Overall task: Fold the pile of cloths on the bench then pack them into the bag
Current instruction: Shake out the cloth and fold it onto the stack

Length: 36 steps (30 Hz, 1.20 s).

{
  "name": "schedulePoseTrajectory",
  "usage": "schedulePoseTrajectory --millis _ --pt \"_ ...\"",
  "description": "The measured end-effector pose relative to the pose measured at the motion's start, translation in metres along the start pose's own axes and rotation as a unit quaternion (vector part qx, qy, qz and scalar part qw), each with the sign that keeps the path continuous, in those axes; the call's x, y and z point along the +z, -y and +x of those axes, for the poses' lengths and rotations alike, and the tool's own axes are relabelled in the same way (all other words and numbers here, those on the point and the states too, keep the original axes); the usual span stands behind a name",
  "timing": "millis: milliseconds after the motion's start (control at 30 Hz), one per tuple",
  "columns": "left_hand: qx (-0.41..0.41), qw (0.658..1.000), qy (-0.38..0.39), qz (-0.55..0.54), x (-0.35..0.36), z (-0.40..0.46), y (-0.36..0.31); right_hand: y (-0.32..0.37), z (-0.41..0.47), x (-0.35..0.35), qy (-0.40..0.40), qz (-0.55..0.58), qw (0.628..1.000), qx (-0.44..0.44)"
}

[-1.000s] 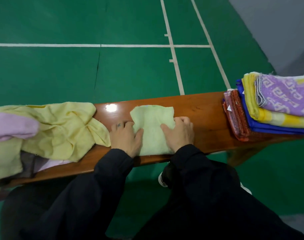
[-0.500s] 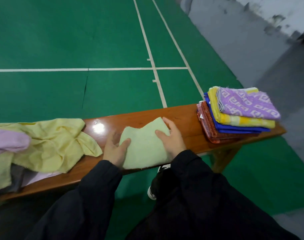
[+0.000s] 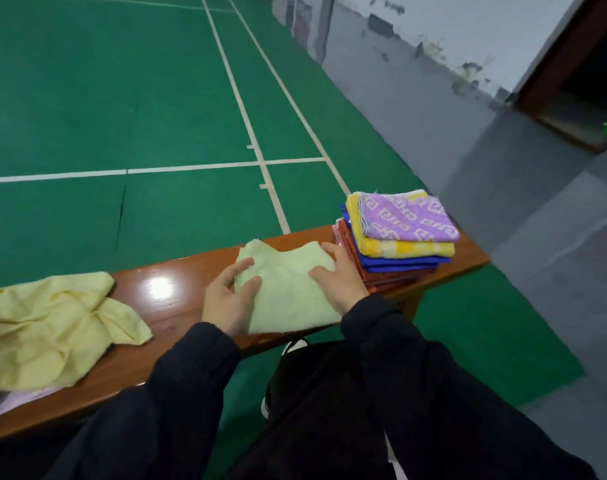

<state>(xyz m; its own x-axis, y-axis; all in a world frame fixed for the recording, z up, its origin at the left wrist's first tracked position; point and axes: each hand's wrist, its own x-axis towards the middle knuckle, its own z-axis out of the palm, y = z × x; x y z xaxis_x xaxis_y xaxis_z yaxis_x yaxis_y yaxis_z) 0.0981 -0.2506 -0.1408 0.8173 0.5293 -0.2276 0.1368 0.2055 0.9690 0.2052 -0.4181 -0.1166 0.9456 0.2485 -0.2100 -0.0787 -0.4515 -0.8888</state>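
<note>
A folded light green cloth (image 3: 290,292) lies on the wooden bench (image 3: 172,308) right in front of me. My left hand (image 3: 230,297) grips its left edge, thumb on top. My right hand (image 3: 340,280) holds its right edge, thumb on top and fingers along the side, close to the stack of folded cloths (image 3: 399,237). That stack, topped by a purple patterned towel, sits at the bench's right end. A crumpled pile of yellow cloths (image 3: 56,323) lies on the left of the bench. No bag is in view.
The bench stands on a green court floor with white lines (image 3: 250,126). Beyond its right end is grey floor and a wall (image 3: 468,46). My dark-clothed legs and a shoe (image 3: 296,344) are below the bench's near edge.
Both hands moved the green cloth to the right along the bench, toward the folded stack. The hands went from pressing flat on it to holding its edges. My view swung right.
</note>
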Motion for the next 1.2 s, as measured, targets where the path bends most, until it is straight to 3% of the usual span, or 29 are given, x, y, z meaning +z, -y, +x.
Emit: schedulePoseTrajectory --millis 167,267,367,433,500,567,733,800,867,967,1067,1100,1133,1200 --pt "0.012 0.999 0.011 0.038 0.002 0.006 0.013 -0.006 0.017 0.004 -0.025 0.006 0.999 -0.043" --pt "0.027 0.992 0.014 0.120 0.009 0.020 0.020 -0.009 0.029 0.010 -0.100 -0.038 0.994 -0.025" --pt "0.060 0.930 0.062 0.358 0.010 0.025 0.051 -0.029 0.016 0.016 -0.103 -0.206 0.970 -0.073" --pt "0.087 0.882 0.112 0.449 0.013 0.021 0.070 -0.050 0.012 0.022 -0.017 -0.287 0.952 -0.103" --pt "0.130 0.822 0.142 0.536 0.019 0.020 0.085 -0.074 0.013 0.025 0.075 -0.360 0.927 -0.076" --pt "0.173 0.769 0.152 0.596 0.026 0.024 0.096 -0.092 0.017 0.024 0.098 -0.410 0.904 -0.069" --pt "0.190 0.744 0.142 0.625 0.047 0.035 0.105 -0.096 0.023 0.021 0.031 -0.435 0.887 -0.152" --pt "0.189 0.734 0.165 0.631 0.059 0.039 0.104 -0.094 0.021 0.018 -0.008 -0.392 0.900 -0.192" --pt "0.167 0.745 0.186 0.619 0.070 0.036 0.099 -0.097 0.016 0.010 -0.081 -0.304 0.929 -0.196" --pt "0.149 0.778 0.151 0.591 0.078 0.025 0.087 -0.104 0.005 -0.007 -0.180 -0.146 0.971 -0.065" --pt "0.257 0.813 0.052 0.520 0.089 0.019 0.076 -0.113 0.001 -0.021 -0.192 -0.032 0.976 0.100" --pt "0.293 0.831 0.061 0.469 0.099 0.019 0.074 -0.116 0.005 -0.025 -0.196 0.016 0.970 0.145" --pt "0.279 0.872 0.094 0.391 0.113 0.019 0.068 -0.118 0.009 -0.029 -0.202 0.078 0.962 0.169" --pt "0.126 0.950 0.181 0.221 0.144 0.014 0.042 -0.120 0.019 -0.038 -0.229 0.188 0.938 0.182"
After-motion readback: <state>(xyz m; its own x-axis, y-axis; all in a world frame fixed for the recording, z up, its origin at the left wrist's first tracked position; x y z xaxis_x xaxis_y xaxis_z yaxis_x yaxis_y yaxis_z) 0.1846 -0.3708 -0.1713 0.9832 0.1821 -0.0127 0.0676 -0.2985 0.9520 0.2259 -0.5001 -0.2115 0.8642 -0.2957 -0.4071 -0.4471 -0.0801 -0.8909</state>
